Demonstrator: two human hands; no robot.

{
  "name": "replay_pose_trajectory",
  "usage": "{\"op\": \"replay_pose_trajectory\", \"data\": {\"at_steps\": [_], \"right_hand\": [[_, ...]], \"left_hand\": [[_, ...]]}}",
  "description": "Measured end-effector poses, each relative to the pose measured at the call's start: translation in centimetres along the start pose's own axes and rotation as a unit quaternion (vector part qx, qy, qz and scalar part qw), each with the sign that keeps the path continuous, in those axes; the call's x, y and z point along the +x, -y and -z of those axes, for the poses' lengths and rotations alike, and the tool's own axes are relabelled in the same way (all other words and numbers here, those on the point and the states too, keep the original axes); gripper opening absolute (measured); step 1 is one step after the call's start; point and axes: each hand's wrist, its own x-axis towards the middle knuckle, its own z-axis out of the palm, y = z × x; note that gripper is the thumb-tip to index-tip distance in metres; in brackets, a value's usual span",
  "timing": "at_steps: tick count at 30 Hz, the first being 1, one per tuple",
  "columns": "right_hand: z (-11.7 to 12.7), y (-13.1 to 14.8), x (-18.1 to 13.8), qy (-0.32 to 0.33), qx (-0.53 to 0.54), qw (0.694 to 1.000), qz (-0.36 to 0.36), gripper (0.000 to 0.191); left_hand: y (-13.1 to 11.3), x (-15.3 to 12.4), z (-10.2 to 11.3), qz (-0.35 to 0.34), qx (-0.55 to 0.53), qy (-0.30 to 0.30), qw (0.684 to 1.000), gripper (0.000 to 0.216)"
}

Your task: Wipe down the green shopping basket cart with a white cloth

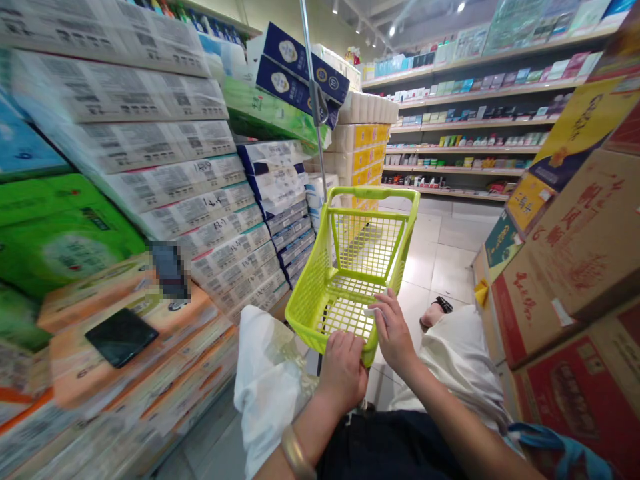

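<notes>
A lime-green plastic shopping basket [320, 280] sits in front of me, tilted away, with nothing visible inside. My left hand [343, 370] grips its near rim with the fingers curled over the edge. My right hand [393, 328] rests on the same rim just to the right, fingers together, pressing a small white scrap [371, 311] against the basket. A gold bangle [296, 453] circles my left wrist.
Stacked tissue packs [190, 187] fill the left side, with a black phone [121, 337] lying on an orange pack. Cardboard cartons [575, 267] rise at the right. A white plastic bag [265, 387] hangs below the basket. Shelves [465, 127] line the far wall beyond a tiled aisle.
</notes>
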Motion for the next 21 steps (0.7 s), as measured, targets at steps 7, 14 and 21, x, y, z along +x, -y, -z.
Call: {"op": "replay_pose_trajectory", "data": {"at_steps": [7,14,21], "right_hand": [[0.2,1.8,-4.5,0.062,0.000,0.997,0.039,0.022],[0.3,-0.3,0.1,0.000,0.003,1.000,0.022,0.028],[0.1,1.3,-3.4,0.026,-0.004,0.999,0.030,0.022]], "left_hand": [[0.2,-0.3,0.0,-0.011,0.001,-0.006,1.000,0.026],[0.1,-0.1,0.1,-0.002,-0.005,0.006,1.000,0.024],[0.3,-0.4,-0.1,-0.010,-0.003,-0.015,1.000,0.025]]}}
